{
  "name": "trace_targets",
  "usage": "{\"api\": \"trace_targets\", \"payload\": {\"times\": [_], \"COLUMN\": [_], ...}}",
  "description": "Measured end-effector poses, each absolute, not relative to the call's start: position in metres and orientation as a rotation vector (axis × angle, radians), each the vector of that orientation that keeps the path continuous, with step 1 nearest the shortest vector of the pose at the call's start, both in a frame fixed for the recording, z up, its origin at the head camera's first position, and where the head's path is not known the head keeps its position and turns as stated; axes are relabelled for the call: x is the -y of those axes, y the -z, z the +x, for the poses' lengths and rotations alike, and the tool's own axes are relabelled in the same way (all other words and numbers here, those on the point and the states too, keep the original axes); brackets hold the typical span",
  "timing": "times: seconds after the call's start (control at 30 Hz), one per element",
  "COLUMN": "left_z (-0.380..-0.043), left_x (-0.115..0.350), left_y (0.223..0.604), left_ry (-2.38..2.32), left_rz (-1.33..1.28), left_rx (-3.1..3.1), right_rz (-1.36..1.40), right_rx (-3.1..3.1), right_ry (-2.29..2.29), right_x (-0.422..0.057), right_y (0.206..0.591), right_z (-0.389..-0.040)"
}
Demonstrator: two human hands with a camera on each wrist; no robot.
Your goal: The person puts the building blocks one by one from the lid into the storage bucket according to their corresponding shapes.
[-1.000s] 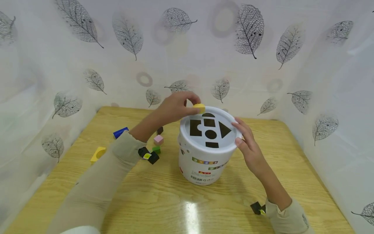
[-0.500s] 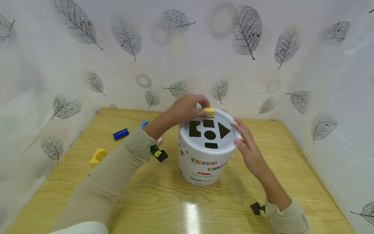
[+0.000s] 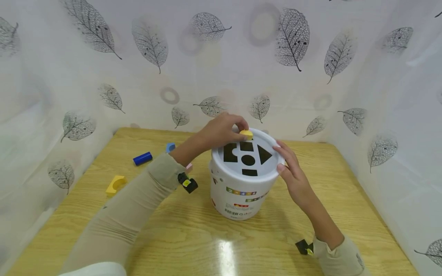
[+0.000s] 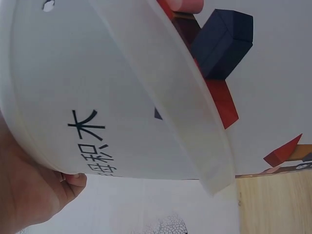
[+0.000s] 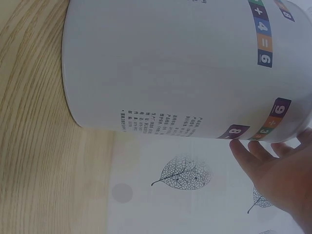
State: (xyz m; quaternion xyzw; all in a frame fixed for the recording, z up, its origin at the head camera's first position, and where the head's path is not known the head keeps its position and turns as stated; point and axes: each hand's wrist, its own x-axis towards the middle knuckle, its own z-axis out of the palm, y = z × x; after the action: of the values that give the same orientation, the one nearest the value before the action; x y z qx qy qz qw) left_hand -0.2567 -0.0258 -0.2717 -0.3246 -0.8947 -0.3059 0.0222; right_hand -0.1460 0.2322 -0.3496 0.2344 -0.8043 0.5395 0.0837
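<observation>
A white bucket [image 3: 238, 197] stands upright on the wooden table, its pale lid [image 3: 233, 166] cut with several shaped holes. At the lid's far edge my left hand [image 3: 222, 132] pinches a small yellow block [image 3: 246, 134] with a curved top between thumb and fingers. The block overlaps the half-round hole there. My right hand [image 3: 293, 174] rests against the bucket's right side, fingertips and thumb at the rim. In the right wrist view the fingers [image 5: 243, 155] touch the printed wall. The left wrist view shows the left hand [image 4: 36, 187] beyond the rim; the block is hidden there.
Left of the bucket lie a blue cylinder [image 3: 142, 158], a yellow block with a round cutout [image 3: 116, 185] and a light blue block [image 3: 170, 147]. A pink block [image 3: 188, 167] shows partly behind the left wrist. A leaf-printed curtain [image 3: 221, 69] surrounds the table.
My left hand has carried the yellow block rightward along the lid's far edge, onto the half-round hole. Over the last half second it has lowered slightly. The right hand has stayed at the rim.
</observation>
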Motion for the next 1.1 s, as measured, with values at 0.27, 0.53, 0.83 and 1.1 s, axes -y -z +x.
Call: {"api": "trace_targets", "payload": {"times": [0.27, 0.53, 0.83, 1.1], "left_z": [-0.256, -0.246, -0.230, -0.221], "left_x": [0.035, 0.065, 0.103, 0.135], "left_y": [0.272, 0.279, 0.291, 0.313], "left_ry": [1.050, 1.057, 1.077, 1.183], "left_rz": [-0.980, -0.891, -0.769, -0.697], "left_rx": [2.771, 2.727, 2.704, 2.690], "right_rz": [0.689, 0.697, 0.691, 0.705], "right_rx": [2.400, 2.398, 2.391, 2.390], "right_ry": [-1.599, -1.597, -1.602, -1.600], "right_x": [-0.233, -0.233, -0.233, -0.233], "right_y": [0.350, 0.352, 0.351, 0.351], "right_z": [-0.145, -0.146, -0.145, -0.146]}}
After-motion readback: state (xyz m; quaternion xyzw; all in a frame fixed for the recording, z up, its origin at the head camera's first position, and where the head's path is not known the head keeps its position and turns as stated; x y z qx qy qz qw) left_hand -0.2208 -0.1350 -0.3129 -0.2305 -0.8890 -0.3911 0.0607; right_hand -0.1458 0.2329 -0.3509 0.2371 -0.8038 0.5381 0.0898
